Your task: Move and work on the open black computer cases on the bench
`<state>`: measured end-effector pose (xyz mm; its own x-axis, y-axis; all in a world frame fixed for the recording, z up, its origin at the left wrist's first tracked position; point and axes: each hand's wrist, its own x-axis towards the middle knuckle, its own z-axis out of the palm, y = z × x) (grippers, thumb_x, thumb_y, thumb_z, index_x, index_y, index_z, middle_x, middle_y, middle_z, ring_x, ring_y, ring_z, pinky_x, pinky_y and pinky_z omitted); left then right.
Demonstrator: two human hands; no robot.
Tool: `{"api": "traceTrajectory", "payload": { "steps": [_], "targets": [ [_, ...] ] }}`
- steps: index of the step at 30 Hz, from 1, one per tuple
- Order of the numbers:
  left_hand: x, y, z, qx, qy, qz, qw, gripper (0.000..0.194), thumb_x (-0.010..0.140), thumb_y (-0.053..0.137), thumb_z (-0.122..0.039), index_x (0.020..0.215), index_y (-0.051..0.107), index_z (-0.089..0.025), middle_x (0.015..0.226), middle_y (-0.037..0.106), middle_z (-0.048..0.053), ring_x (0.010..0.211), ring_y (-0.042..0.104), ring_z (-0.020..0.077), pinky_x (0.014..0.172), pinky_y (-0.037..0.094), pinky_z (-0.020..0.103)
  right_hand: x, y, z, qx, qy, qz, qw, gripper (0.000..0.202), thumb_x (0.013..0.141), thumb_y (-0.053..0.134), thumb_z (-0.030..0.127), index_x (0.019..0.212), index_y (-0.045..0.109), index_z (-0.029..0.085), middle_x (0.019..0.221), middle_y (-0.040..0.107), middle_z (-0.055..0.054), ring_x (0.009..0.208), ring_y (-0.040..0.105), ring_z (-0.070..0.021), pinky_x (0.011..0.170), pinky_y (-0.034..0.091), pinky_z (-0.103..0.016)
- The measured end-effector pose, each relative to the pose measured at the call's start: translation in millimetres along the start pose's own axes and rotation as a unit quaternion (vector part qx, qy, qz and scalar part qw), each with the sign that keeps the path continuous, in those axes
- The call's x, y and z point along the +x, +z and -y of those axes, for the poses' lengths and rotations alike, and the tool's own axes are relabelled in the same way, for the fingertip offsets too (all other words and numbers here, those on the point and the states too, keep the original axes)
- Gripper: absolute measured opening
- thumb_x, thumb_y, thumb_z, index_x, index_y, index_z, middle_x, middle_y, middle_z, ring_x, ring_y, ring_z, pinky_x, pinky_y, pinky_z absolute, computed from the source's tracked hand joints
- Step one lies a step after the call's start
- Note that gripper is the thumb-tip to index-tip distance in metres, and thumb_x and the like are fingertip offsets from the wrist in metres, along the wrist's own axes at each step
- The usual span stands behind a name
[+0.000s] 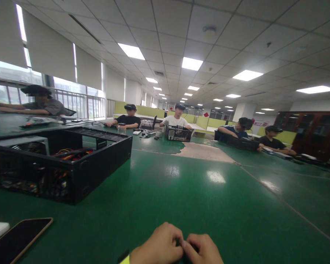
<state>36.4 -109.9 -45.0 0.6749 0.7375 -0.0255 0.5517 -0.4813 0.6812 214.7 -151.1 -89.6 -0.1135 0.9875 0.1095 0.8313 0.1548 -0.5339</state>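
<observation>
Two hands meet at the lower edge: left hand (159, 245) and right hand (205, 249), fingers curled and pinched together on a small dark object (181, 245), too hidden to identify. On the green table (198, 205) lie one open black computer case (57, 161) and one phone (16, 240); five seated people work beyond.

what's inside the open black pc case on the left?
Inside the open black metal computer case: a grey power supply with round fan grille and red and yellow wires. The near side wall hides everything lower down.
</observation>
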Motion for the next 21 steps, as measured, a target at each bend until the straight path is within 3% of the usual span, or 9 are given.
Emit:
{"api": "traceTrajectory", "payload": {
  "steps": [21],
  "targets": [
    [-0.8, -2.0, -2.8, 0.01, 0.001, 0.002, 1.0, 0.017, 0.067, 0.052, -0.021, 0.07, 0.069, -0.018, 0.052, 0.045, -0.005, 0.054, 0.04, 0.0096, 0.05, 0.025, 0.023, 0.8, -1.2, 2.0, -0.006, 0.008, 0.004, 1.0, 0.037, 0.087, 0.045, 0.043, 0.065, 0.064, 0.02, 0.064, 0.064, 0.001, 0.062, 0.054, -0.012, 0.055, 0.027, -0.023]
  ]
}}
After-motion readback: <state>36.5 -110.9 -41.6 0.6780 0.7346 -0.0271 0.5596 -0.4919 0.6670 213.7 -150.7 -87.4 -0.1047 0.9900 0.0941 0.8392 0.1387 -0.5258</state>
